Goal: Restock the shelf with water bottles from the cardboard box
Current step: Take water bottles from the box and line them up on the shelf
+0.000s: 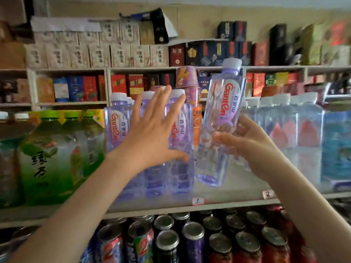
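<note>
My right hand (245,141) grips a clear purple-tinted water bottle (222,114) with a white cap, tilted to the right, its base just above the white shelf board (228,194). Left of it stands a group of several matching water bottles (178,133) on the same shelf. My left hand (152,130) lies with straight, spread fingers against the fronts of those standing bottles. The cardboard box is not in view.
Large green tea bottles (57,154) stand at the left of the shelf, packs of clear water bottles (284,126) and a blue-labelled pack (338,149) at the right. Price tags (198,201) mark the shelf edge. Drink cans (190,240) fill the shelf below; boxed goods line upper shelves.
</note>
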Available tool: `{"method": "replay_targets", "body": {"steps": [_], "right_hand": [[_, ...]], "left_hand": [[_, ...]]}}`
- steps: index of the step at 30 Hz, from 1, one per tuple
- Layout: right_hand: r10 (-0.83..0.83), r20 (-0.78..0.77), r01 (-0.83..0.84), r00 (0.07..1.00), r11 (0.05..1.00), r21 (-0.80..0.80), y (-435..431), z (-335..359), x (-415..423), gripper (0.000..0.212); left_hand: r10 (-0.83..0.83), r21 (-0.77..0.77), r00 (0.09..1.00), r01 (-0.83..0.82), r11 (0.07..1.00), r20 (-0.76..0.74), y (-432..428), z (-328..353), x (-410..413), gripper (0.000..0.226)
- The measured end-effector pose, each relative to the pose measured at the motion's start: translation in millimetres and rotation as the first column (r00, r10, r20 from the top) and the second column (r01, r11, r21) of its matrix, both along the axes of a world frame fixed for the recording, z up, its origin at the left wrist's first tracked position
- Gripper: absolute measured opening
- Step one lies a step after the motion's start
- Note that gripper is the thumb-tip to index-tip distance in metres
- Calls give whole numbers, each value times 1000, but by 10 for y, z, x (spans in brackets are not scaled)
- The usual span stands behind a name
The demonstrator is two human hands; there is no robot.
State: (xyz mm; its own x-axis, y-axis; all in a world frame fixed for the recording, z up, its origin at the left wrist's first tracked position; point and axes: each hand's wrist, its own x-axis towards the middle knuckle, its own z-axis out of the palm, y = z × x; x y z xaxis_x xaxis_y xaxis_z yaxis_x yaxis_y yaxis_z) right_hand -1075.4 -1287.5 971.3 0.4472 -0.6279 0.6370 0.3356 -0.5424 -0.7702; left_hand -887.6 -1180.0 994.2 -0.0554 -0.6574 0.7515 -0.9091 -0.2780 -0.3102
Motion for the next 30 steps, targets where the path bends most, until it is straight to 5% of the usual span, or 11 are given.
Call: {"method": "replay_targets", "body": {"steps": [4,9,16,22,30], "right_hand": [[-46,-69,49,997,998,33,-349,-6,157,37],[-165,-255,189,953,979,75,-876,-111,614,54],[-60,-314,128,947,971,201,-1166,-84,1062,52],[-24,-409,64,912,994,84,-1235,-74,1222,67],[-53,-475,38,879,998,-39,-1214,-63,1193,27]], "left_hand": [[17,-18,998,-17,1000,-54,-127,166,-93,127],[225,190,973,-213,958,-44,-133,312,-128,132],[292,261,955,-269,927,-57,-142,365,-164,131],[272,232,960,-249,940,-72,-160,336,-161,131],[193,176,976,-173,969,-103,-157,293,-153,125]]}}
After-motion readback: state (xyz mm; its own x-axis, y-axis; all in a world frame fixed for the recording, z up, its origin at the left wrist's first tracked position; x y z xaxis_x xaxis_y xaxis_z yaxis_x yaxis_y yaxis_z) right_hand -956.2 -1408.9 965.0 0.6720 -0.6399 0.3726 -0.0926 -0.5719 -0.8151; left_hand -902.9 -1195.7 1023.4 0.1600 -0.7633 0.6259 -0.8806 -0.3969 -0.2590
